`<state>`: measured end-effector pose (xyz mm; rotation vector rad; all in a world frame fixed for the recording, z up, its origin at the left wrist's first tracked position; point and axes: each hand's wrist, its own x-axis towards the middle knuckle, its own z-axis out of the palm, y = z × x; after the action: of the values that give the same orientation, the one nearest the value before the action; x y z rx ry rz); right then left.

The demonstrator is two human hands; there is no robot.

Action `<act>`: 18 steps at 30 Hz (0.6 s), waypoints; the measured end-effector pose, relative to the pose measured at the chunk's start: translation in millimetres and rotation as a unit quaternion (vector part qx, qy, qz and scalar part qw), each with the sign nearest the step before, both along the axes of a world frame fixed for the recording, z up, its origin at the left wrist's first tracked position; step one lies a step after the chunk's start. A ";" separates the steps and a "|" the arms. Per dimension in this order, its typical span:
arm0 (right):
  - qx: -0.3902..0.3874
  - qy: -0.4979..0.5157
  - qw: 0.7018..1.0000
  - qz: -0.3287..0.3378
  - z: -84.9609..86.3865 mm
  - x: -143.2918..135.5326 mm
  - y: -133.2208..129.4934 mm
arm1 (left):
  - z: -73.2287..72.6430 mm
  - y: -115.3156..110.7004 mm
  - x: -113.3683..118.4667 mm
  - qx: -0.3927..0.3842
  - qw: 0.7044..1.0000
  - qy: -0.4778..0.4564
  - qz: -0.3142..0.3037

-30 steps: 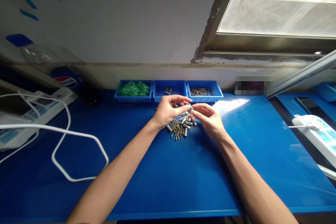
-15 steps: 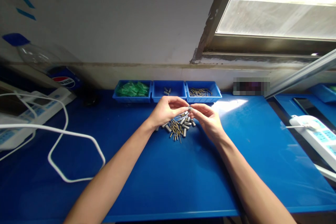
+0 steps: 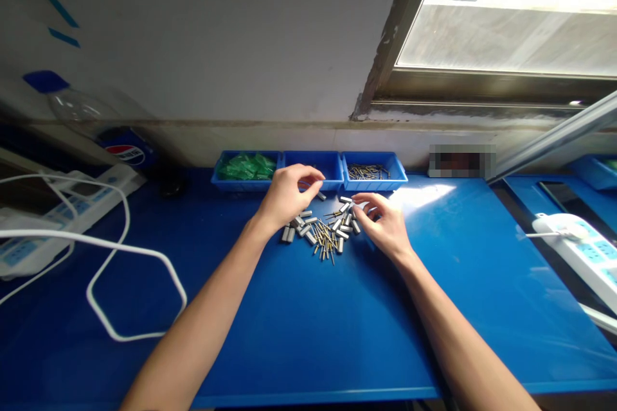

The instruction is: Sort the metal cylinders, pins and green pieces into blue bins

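Observation:
My left hand (image 3: pixel 288 194) is at the front of the middle bin, thumb and fingers apart with nothing visible between them. Just under its thumb is a small grey metal block (image 3: pixel 321 196). My right hand (image 3: pixel 384 223) hovers at the right edge of the pile, its curled fingers parted from the thumb and close to the loose parts. Between both hands lie thin brass-and-steel pins (image 3: pixel 326 241) in a heap. Short grey metal blocks (image 3: pixel 288 234) lie around them on the blue table (image 3: pixel 308 327).
Along the wall stand a bin (image 3: pixel 247 183) of green plastic bags, a middle bin (image 3: pixel 332 166) partly hidden by my left hand, and a bin (image 3: pixel 375 183) of pins. White cables (image 3: pixel 126 250) and a cola bottle (image 3: pixel 126 148) are left; a power strip (image 3: pixel 585 247) is right.
My hands were together over the pile, fingertips meeting at a small metal piece. They have since separated: the left moved left and opened, while the right moved slightly right and its fingers parted.

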<state>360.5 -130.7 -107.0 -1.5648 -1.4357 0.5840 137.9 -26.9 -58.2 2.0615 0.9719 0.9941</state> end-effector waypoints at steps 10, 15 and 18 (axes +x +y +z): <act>-0.012 0.023 1.000 -0.002 -2.9 1.1 1.1 | -22.6 -28.9 27.7 0.049 0.959 0.266 -0.084; -0.016 0.038 0.999 0.003 -1.6 1.7 1.8 | -27.0 -30.0 26.8 0.070 0.953 0.282 -0.086; -0.006 0.041 0.999 0.001 0.2 0.5 1.5 | -23.1 -25.5 23.6 0.062 0.963 0.248 -0.086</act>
<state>360.9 -129.2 -106.8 -1.5307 -1.3757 0.6512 161.5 -52.4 -81.4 2.5172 0.9642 0.4606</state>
